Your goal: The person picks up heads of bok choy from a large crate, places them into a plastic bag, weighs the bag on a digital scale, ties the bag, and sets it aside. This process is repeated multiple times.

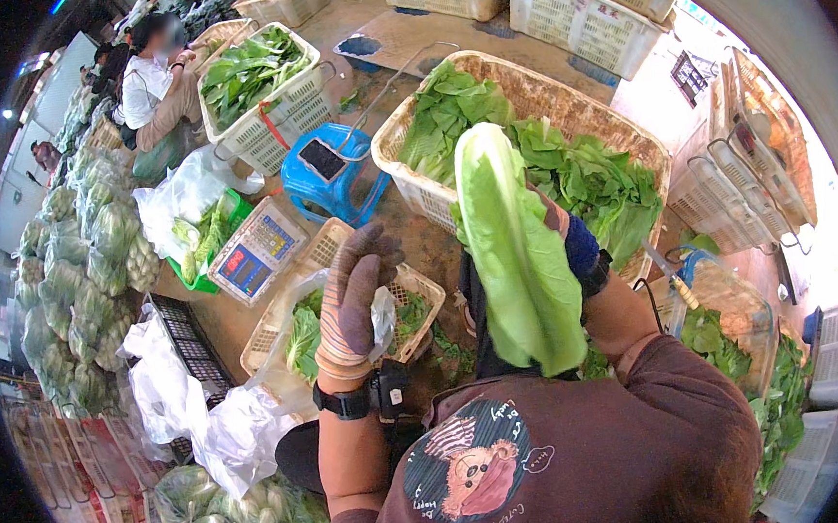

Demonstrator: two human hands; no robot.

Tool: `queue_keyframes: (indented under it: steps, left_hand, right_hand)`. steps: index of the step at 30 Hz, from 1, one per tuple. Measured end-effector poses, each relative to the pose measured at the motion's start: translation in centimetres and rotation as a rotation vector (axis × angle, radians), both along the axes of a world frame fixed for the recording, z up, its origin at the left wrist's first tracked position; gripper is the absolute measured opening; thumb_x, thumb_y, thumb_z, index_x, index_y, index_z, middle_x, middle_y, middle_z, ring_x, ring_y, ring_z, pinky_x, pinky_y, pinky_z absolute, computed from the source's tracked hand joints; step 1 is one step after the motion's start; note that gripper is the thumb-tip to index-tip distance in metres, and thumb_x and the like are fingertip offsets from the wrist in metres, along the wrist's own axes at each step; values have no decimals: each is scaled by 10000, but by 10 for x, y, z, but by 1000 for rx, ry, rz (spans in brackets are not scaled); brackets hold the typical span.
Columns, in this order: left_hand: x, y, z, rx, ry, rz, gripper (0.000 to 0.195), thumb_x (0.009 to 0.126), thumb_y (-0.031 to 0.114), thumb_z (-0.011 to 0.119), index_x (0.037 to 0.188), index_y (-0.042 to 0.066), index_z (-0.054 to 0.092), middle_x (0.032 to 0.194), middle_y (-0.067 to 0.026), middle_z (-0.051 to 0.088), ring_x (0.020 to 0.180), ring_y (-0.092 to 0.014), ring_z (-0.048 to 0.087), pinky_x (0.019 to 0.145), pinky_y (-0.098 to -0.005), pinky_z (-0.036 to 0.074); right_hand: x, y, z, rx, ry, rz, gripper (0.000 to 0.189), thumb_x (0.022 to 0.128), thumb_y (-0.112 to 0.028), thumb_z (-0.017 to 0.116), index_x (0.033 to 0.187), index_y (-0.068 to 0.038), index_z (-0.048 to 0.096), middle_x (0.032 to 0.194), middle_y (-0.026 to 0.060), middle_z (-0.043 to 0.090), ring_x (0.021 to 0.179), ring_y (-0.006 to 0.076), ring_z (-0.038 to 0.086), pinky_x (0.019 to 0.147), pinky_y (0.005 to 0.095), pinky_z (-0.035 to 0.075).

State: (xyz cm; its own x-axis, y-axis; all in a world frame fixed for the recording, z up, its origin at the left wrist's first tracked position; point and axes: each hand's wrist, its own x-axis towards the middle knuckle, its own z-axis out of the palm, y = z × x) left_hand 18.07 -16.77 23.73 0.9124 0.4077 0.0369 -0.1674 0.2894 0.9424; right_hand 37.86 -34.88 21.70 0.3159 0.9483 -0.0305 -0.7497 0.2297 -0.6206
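Observation:
My right hand, in a glove with a blue cuff, is mostly hidden behind a large head of romaine lettuce and grips it. The lettuce stands on end before my torso, leaves towards me. My left hand, in a striped, grey-palmed work glove, is raised to the left of it with fingers extended and nothing in it. Below the left hand, a clear plastic bag with leafy greens lies in a low plastic basket. Beyond the lettuce, a big plastic crate holds more leafy heads.
A digital scale and a blue stool bearing a phone stand ahead. Bagged vegetables are piled at left, where a person sits farther back. At right, a knife rests by a bag of greens.

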Motion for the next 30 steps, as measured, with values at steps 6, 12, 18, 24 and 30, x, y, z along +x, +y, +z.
queue_keyframes:
  steps: [6,12,18,24,30]
  left_hand:
    - [-2,5,2,77,29,10,443,965,228,482,1345,0,466,1242,-98,575,1137,-169,527,937,-320,413]
    - [8,8,-8,51,-31,31,506,905,124,598,1358,-22,428,1306,-123,530,1191,-194,489,1042,-332,356]
    - [23,-26,-14,350,43,185,972,707,126,803,1452,-3,192,1338,-166,458,1219,-239,446,1035,-359,377]
    - [33,-18,-30,314,161,484,1076,584,75,854,1424,21,183,1176,-136,509,1012,-229,568,869,-352,512]
    - [13,12,-51,-713,-99,57,328,872,200,645,1156,97,515,1006,-130,629,869,-310,651,745,-447,563]
  right_hand:
    - [-11,21,11,-78,-452,-187,718,834,-254,710,1423,-61,346,1292,93,540,1144,206,551,977,351,454]
    - [-25,38,11,-253,-732,-242,676,813,-170,719,1380,-18,382,1254,77,535,1131,162,510,995,316,412]
    - [-46,55,-15,-422,-1361,-574,815,661,-195,821,1345,-19,415,1146,160,592,1053,279,582,913,375,487]
    - [-88,49,2,-426,-1977,-385,892,725,-271,759,1410,22,269,1364,246,422,1239,380,457,1020,429,404]
    - [-18,-25,-16,-306,-1520,-386,412,855,-32,608,1261,-45,542,1140,105,601,1026,216,581,912,323,455]
